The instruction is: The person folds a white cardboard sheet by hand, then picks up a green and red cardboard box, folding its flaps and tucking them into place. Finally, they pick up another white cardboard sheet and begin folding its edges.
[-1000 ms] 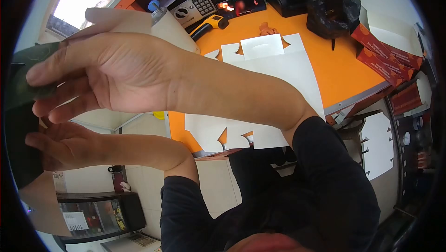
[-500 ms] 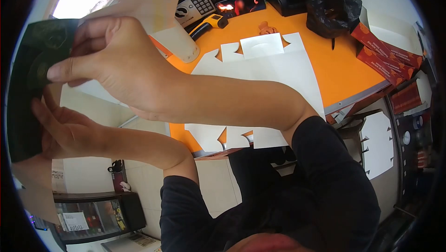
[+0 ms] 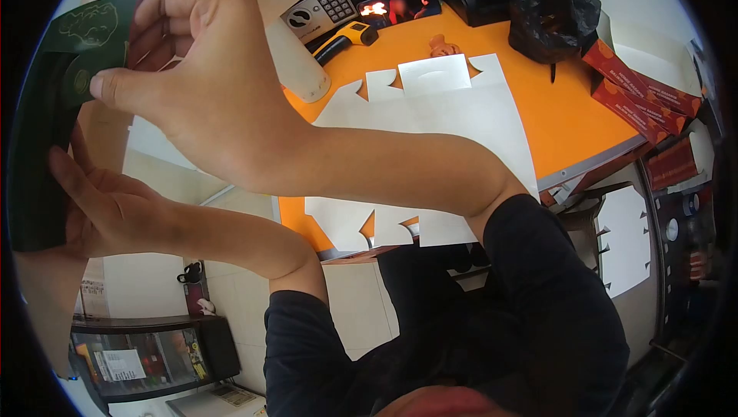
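Apparently, positioning is going on, the next move calling for balanced grips. Near nine o'clock, a dark green card is slanting, its long axis running seven to one, patterned end pointing toward one. The half-curled left hand is clasping its lower part; the right hand, fingers bent, is pinching its upper edge.

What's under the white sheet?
Orange table, visible past the sheet's notched edges. Anything else under its solid middle is covered, so I can't tell.
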Action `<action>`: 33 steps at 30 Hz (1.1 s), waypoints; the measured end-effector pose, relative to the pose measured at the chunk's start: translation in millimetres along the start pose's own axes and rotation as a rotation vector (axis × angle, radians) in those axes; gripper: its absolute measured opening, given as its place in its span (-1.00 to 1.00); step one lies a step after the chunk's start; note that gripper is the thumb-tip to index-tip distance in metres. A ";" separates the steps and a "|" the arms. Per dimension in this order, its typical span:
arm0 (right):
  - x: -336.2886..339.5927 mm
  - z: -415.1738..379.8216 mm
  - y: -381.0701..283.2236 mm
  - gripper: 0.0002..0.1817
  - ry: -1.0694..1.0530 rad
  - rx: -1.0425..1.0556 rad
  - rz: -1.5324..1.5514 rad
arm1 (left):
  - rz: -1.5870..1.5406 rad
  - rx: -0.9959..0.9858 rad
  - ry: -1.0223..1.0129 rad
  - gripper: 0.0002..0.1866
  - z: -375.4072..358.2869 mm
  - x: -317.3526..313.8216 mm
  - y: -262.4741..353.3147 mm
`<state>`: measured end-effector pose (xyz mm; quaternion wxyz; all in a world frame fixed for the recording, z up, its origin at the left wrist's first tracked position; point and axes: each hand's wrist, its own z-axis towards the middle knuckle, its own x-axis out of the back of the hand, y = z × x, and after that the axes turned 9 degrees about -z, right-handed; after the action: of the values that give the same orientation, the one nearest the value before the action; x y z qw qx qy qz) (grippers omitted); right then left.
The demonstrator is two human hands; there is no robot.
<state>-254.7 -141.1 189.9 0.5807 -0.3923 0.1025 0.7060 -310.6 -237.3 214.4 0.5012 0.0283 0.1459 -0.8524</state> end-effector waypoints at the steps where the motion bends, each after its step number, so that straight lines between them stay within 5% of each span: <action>1: -0.1 -0.3 -2.1 -0.80 -0.021 -0.032 0.022 | -0.023 0.012 0.003 -0.78 -0.3 -1.4 1.0; 8: 3.5 4.7 3.6 -0.83 -0.102 -0.190 0.182 | 0.103 0.262 -0.018 -0.75 3.3 10.9 9.4; 11: 5.5 4.8 3.0 -0.84 -0.113 -0.160 0.082 | -0.390 0.458 -0.020 -0.70 7.3 11.6 18.6; 17: 5.4 5.8 8.1 -0.84 -0.164 -0.290 0.260 | 0.118 0.332 -0.011 -0.57 1.8 3.1 20.1; 24: 7.1 8.7 5.9 -0.88 -0.129 -0.373 0.305 | -0.027 0.387 0.029 -0.56 -3.1 -3.9 3.5; 28: 17.5 22.3 6.7 -0.88 -0.197 -0.378 0.330 | -0.424 0.542 -0.056 -0.56 -2.8 10.4 -8.8; 33: 17.0 22.8 11.2 -0.89 -0.268 -0.367 0.349 | -0.338 0.546 -0.056 -0.59 3.9 17.3 -1.6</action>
<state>-275.0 -118.3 190.3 0.3779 -0.3705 -0.0384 0.8476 -320.2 -252.3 215.2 0.3302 0.1135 -0.0993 -0.9318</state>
